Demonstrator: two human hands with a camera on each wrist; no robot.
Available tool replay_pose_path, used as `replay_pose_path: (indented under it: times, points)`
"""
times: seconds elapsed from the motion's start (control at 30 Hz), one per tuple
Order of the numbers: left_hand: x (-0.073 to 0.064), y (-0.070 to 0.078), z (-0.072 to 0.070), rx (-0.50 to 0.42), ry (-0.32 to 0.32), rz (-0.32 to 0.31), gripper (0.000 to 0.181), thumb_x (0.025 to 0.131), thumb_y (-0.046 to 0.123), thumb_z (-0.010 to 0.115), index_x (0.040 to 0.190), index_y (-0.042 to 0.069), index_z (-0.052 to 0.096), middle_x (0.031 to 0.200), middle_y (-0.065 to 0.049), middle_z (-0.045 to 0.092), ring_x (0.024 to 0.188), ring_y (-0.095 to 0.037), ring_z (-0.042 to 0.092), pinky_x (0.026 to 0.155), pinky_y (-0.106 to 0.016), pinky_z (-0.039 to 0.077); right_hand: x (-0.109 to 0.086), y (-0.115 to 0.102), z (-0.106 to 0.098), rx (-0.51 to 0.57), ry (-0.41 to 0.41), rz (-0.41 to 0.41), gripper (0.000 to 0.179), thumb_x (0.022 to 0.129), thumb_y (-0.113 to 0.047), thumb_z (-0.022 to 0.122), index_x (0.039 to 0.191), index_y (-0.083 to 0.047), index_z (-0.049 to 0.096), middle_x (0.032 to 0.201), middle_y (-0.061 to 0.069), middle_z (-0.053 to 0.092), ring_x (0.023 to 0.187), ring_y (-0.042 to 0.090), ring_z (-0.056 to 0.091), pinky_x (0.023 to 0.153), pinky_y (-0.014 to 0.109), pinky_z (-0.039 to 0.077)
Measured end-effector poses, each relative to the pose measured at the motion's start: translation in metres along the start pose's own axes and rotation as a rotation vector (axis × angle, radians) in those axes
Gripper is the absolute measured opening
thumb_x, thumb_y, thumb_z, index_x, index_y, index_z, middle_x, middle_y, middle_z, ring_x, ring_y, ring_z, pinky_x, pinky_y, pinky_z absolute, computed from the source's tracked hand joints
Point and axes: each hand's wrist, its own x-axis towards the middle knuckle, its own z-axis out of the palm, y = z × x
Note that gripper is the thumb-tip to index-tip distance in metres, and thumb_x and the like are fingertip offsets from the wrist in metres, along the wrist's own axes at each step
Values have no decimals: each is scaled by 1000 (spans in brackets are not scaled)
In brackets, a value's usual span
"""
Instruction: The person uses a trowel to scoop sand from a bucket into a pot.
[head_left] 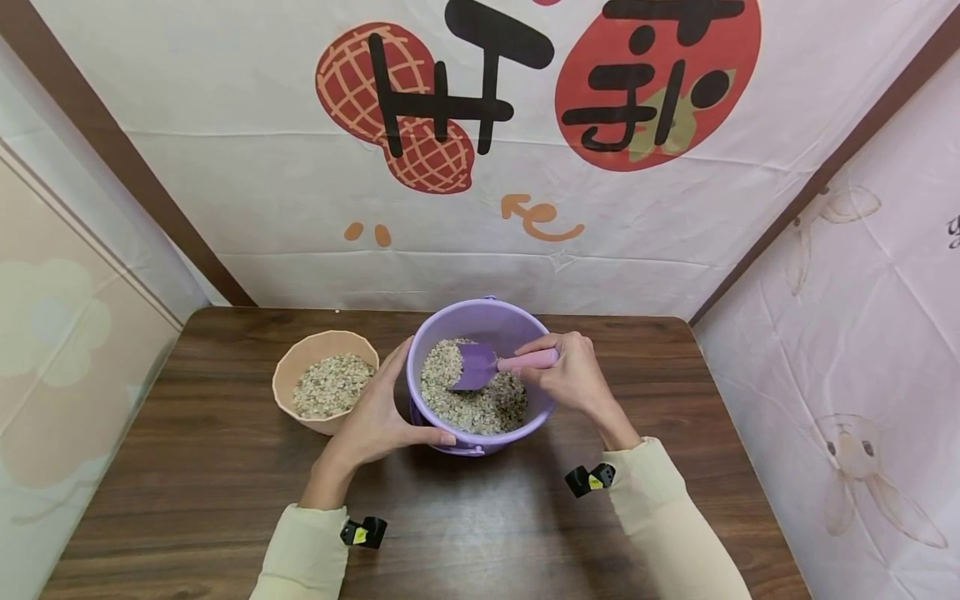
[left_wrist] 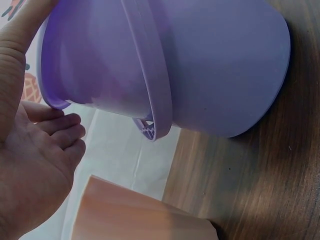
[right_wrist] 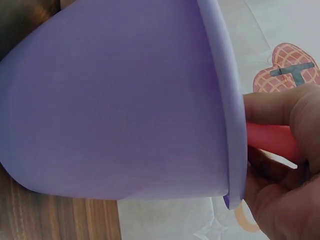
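Observation:
In the head view, a purple bucket [head_left: 474, 443] stands upright on the table with pale mixed grains [head_left: 480, 412] inside. My right hand [head_left: 572, 371] grips the pink handle of a toy shovel [head_left: 476, 367]; its purple blade lies against the grains within the bucket. Spread along the bucket's left rim, my left hand [head_left: 381, 421] touches it with thumb and forefinger extended. The left wrist view shows the other fingers [left_wrist: 67, 131] loosely bent beside the rim. In the right wrist view, the bucket wall hides the blade, and only the handle [right_wrist: 272, 139] shows between my fingers.
To the left of the bucket, close to my left hand, a peach-coloured bowl [head_left: 288, 367] holds similar grains. The brown wooden table [head_left: 465, 525] meets a white printed cloth [head_left: 480, 275] at its back edge. The bucket's handle [left_wrist: 155, 85] hangs against its side.

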Motion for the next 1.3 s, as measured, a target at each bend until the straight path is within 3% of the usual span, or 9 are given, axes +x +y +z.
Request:
replay_pose_path:
  times: [0.43, 0.67, 0.87, 1.03, 1.3]
  points:
    - [0, 1, -1, 1, 2, 9, 140, 49, 53, 100, 162, 21, 24, 163, -5, 30, 146, -29, 30, 117, -61, 26, -3, 4, 2, 116, -68, -72, 17, 77, -8, 88, 92, -12, 83, 85, -6, 77, 82, 13, 74, 66, 27, 58]
    - [0, 0, -1, 0, -3, 10, 140, 49, 54, 100, 162, 21, 24, 163, -4, 29, 147, -29, 29, 117, -61, 26, -5, 6, 0, 221, -93, -18, 20, 78, -6, 87, 98, -8, 82, 88, -2, 78, 90, 17, 74, 67, 24, 58]
    - [0, 0, 0, 7, -1, 6, 140, 48, 56, 99, 162, 22, 25, 163, -5, 30, 147, -29, 29, 117, -61, 26, -9, 8, -3, 277, -56, 21, 23, 78, -8, 88, 100, -5, 81, 87, 3, 78, 82, 19, 75, 65, 27, 59]
    - [0, 0, 0, 11, 1, 2, 141, 48, 57, 99, 162, 22, 25, 163, -5, 30, 147, -29, 30, 117, -61, 26, -14, 8, -3, 358, -34, 73, 30, 80, -10, 88, 106, 2, 78, 90, 6, 78, 84, 20, 75, 69, 31, 61]
    - [0, 1, -1, 22, 0, 1, 142, 47, 58, 99, 162, 21, 25, 163, -6, 30, 147, -30, 29, 117, -61, 25, -23, 10, -6, 347, 62, 90, 32, 77, -12, 90, 105, -3, 79, 88, 8, 78, 81, 16, 73, 67, 29, 60]
